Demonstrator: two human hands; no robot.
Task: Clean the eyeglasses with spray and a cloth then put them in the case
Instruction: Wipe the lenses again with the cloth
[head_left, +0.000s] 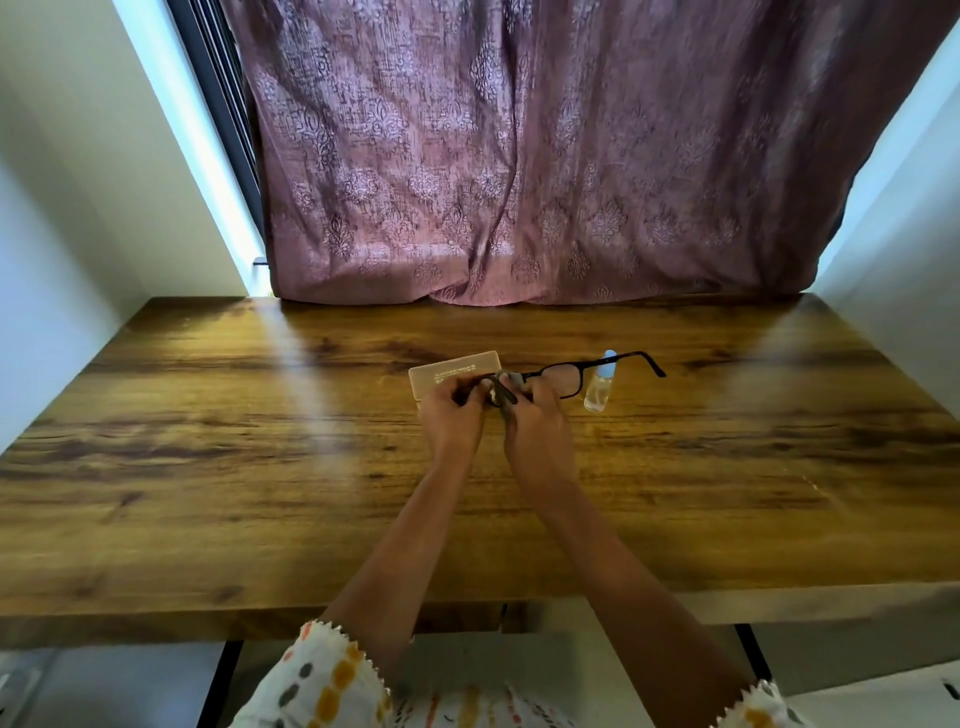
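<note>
Both hands meet over the middle of the wooden surface: the left hand pinches one end of the eyeglasses, the right hand presses a small grey cloth against a lens. The frame looks light and thin, easily bent, so it is best gripped by the rim, not the glass. Behind sit the tan case, closed, and the spray bottle, just beside the far temple arm, easy to knock.
</note>
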